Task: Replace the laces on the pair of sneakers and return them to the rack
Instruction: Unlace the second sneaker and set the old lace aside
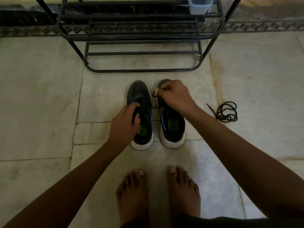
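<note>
The two sneakers stand side by side on the floor (49, 96), toes toward the rack (141, 46), so neither one is back in its place yet. The left hand (125, 122) grips the tongue and opening of the left sneaker (141, 99), fingers curled into it. The right hand (174, 96) is over the front of the right sneaker (172, 127) and pinches a dark lace (154, 93) between fingertips; a thin piece of this lace runs across the gap between the shoes. I cannot tell if this lace is going in or coming out, and I cannot see how many holes are laced, because the hands and the dark cloth hide it.

A loose coiled lace (227, 112) lies on the floor well to the right of the shoes. I judge the work is somewhere in the middle: at least one lace is off a shoe, the threading is not finished, and the return to the rack is all left to do.
</note>
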Tool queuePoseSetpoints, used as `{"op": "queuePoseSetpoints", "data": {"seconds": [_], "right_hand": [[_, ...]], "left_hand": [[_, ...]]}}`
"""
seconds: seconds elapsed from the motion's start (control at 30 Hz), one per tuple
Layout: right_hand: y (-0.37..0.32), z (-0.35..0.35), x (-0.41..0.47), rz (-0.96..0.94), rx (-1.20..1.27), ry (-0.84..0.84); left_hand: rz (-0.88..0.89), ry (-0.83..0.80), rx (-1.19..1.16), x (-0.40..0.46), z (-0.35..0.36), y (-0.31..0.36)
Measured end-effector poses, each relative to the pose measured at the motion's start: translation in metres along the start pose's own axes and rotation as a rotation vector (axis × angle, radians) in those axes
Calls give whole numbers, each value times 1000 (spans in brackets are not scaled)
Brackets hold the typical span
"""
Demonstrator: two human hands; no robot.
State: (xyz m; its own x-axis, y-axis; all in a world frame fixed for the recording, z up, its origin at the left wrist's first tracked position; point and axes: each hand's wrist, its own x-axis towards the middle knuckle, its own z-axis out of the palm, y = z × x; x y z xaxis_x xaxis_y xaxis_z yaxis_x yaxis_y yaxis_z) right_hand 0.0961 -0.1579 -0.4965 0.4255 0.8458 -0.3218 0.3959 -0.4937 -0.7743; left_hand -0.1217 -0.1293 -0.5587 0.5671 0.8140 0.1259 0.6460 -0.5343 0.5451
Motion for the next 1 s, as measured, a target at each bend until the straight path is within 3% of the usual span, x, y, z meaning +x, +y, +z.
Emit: {"op": "queuePoseSetpoints", "data": {"seconds": [0.07, 0.17, 0.4, 0.5, 0.57, 0.63, 0.7, 0.77, 0.87, 1.0], "right_hand": [[0, 9, -7, -74, -337, -15], [-11, 21, -22, -143, -566, -50], [-29, 42, -51, -215, -618, -332], [-28, 52, -56, -220, -694, -369], [-27, 57, -54, -201, -694, -376], [-27, 60, -53, -198, -709, -384], [-30, 63, -55, -210, -733, -400], [-34, 64, -57, -223, -745, -408], [-33, 65, -54, -209, -740, -385], [-29, 68, -54, -192, -719, -362]], "left_hand": [[40, -7, 1, 6, -5, 0], [94, -18, 50, 16, -10, 0], [64, -81, -34, 36, -18, 2], [-96, -104, -145, 41, -23, -1], [-369, -159, -292, 50, -26, -3], [-706, -226, -592, 60, -30, -1], [-904, -294, -859, 66, -37, -2], [-972, -366, -1014, 70, -45, -6], [-956, -470, -1016, 72, -51, -9], [-873, -378, -941, 74, -54, -5]]}}
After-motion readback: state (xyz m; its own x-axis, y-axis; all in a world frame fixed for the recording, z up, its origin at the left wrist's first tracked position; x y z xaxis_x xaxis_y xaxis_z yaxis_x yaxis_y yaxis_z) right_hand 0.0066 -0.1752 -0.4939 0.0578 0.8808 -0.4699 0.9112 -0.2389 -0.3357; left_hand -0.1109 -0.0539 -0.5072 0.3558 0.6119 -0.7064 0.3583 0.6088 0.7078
